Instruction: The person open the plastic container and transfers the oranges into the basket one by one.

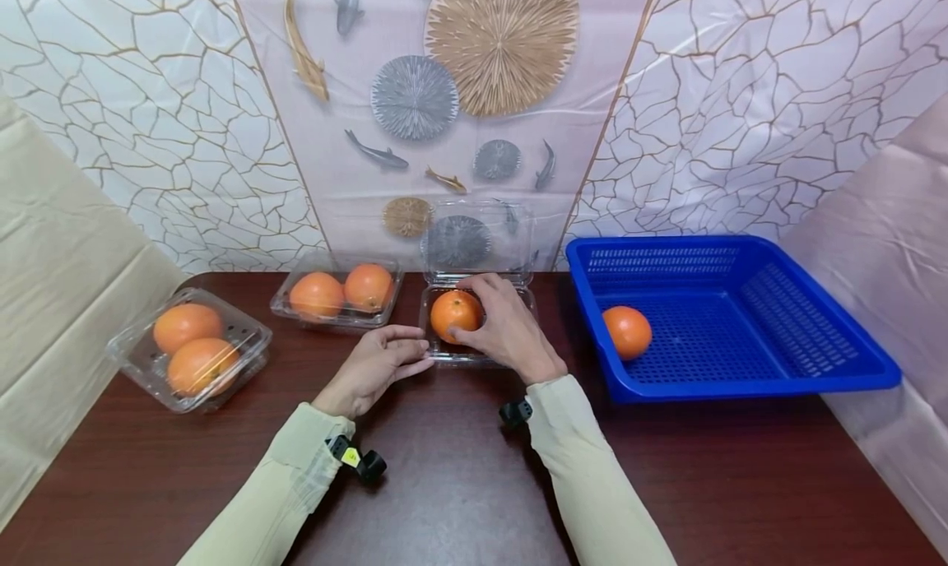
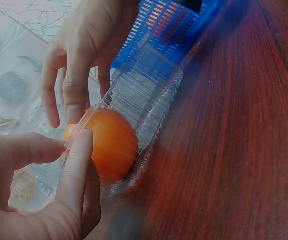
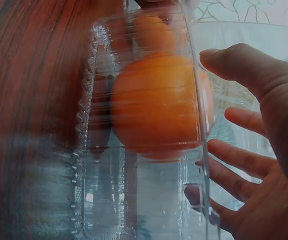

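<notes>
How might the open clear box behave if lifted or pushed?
The box is probably light and flexible, looking thin and see-through. Its lid, upright at the back, may swing. The round orange inside could roll into the space beside it.

Dark red-brown wooden table, closed in by pale sheeting on three sides.
Behind the table, a pinkish panel edged in brown shows gold and grey discs and fish; white panels with brownish-gold crackle lines flank it. Creased beige sheeting slopes along the table's left, pinker sheeting along its right. Soft light glazes the table's near middle.
</notes>
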A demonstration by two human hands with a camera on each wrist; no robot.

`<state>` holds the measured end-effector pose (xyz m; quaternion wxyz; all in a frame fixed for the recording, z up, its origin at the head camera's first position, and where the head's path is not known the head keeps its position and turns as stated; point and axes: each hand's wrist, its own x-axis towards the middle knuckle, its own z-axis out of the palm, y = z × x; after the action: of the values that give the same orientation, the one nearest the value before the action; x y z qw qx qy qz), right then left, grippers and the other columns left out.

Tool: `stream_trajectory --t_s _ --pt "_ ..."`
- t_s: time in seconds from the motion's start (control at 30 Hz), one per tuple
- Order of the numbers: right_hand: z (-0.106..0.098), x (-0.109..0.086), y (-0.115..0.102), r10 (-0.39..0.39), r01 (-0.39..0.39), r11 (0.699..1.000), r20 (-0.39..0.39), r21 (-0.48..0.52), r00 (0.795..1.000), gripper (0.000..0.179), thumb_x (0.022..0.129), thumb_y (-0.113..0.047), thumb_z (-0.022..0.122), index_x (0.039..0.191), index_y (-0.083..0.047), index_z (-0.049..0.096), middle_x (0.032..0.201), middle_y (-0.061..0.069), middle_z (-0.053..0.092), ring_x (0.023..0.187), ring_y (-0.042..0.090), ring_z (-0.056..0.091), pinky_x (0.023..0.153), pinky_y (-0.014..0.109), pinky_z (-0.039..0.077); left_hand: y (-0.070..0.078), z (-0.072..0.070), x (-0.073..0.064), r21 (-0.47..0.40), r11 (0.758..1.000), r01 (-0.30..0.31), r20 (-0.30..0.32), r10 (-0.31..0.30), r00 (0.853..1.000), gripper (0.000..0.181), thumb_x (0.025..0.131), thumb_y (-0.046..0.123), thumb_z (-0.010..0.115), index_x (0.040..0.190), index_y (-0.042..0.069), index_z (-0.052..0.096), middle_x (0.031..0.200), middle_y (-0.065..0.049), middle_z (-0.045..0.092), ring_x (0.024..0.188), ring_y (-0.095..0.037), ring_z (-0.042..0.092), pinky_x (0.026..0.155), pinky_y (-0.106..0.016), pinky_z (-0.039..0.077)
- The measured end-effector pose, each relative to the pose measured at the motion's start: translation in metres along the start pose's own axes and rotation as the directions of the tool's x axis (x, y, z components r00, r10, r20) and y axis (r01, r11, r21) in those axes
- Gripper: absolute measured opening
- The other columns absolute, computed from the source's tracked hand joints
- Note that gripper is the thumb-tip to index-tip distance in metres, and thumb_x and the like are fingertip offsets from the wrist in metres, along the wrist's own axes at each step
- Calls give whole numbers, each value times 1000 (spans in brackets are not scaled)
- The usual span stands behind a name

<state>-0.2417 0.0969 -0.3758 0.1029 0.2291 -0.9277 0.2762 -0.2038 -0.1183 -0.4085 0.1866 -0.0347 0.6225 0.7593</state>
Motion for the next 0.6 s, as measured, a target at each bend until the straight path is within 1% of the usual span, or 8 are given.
stream_trajectory --t_s 0.13,0.4,0.6 --pt "2 0 -1 3 -3 1000 11 12 1000 61 81 -36 85 133 -13 62 135 7 59 126 25 53 108 41 52 0 0 0 0 1000 3 -8 -3 1000 44 102 -5 51 145 -11 41 141 -30 48 106 -15 67 95 -27 62" --pt "7 -1 -3 24 -25 999 43 20 999 62 82 -37 85 135 -15 61 135 7 57 123 26 55 105 42 55 0 -1 0 4 1000 -3 -8 3 1000 44 103 -4 51 144 -12 40 135 -27 52 108 -18 66 95 -26 62" --pt "10 -1 -2 13 -13 1000 38 4 999 62 82 -36 85 134 -14 61 133 8 57 119 26 56 103 41 55 1 1 -1 2 1000 4 -1 -4 1000 44 103 -4 51 145 -12 40 139 -28 49 110 -18 67 94 -25 62"
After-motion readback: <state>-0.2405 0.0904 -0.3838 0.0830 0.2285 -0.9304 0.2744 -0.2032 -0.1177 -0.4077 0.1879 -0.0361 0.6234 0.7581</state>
